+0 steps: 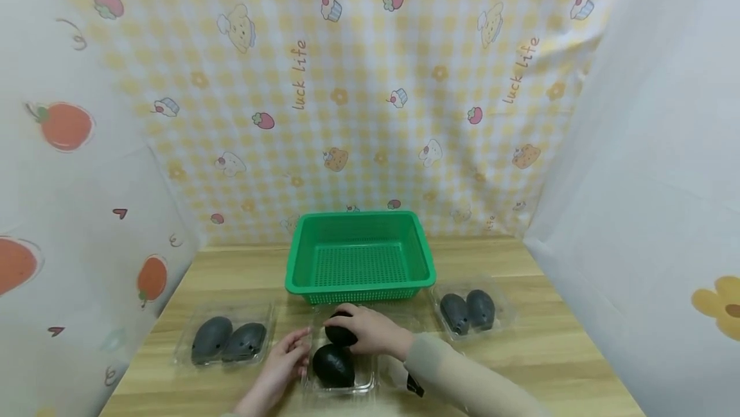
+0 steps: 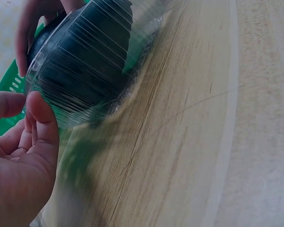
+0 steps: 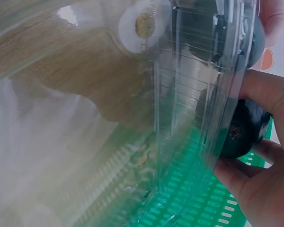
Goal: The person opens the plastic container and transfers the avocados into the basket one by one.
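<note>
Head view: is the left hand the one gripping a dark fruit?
No: the right hand grips the dark fruit, while the left hand is at the side of the middle clear container.

Right hand (image 1: 371,331): bare; sleeve (image 1: 462,369), at five o'clock in the head view, long, plain, pale grey-beige. Left hand (image 1: 283,362): bare; sliver of cuff (image 1: 230,414) at seven o'clock.

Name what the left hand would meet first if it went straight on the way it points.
Most likely the clear container beside it: the left hand seems to pinch its rim, though depth is hard to judge.
</note>
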A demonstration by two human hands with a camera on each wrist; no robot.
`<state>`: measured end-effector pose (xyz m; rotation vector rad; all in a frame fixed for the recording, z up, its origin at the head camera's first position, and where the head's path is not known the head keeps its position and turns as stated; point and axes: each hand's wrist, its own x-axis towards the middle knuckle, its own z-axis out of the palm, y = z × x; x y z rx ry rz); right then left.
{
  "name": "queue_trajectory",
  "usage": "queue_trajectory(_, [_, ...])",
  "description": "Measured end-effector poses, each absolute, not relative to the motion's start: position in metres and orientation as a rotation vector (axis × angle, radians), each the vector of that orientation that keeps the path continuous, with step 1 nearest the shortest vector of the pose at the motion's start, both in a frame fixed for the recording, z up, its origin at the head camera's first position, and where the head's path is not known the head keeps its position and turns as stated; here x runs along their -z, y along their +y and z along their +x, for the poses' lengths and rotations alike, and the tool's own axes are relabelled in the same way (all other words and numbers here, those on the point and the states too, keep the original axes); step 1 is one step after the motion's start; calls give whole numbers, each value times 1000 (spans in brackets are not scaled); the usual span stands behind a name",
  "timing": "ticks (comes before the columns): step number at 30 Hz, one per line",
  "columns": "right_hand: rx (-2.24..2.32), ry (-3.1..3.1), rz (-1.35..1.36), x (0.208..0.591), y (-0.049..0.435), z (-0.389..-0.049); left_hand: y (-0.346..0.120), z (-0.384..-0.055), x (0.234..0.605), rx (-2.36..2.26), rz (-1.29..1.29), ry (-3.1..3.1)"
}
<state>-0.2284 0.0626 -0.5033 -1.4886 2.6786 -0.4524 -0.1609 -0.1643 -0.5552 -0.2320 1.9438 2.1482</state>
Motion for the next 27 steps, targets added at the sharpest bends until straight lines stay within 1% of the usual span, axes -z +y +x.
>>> queue_trajectory(15, [482, 2670, -1392, 494, 61, -230, -161, -160, 554, -2163, -215, 1943])
queue_trajectory(27, [497, 2642, -1426, 493, 63, -234, -162, -158, 551, -2171, -229, 1955])
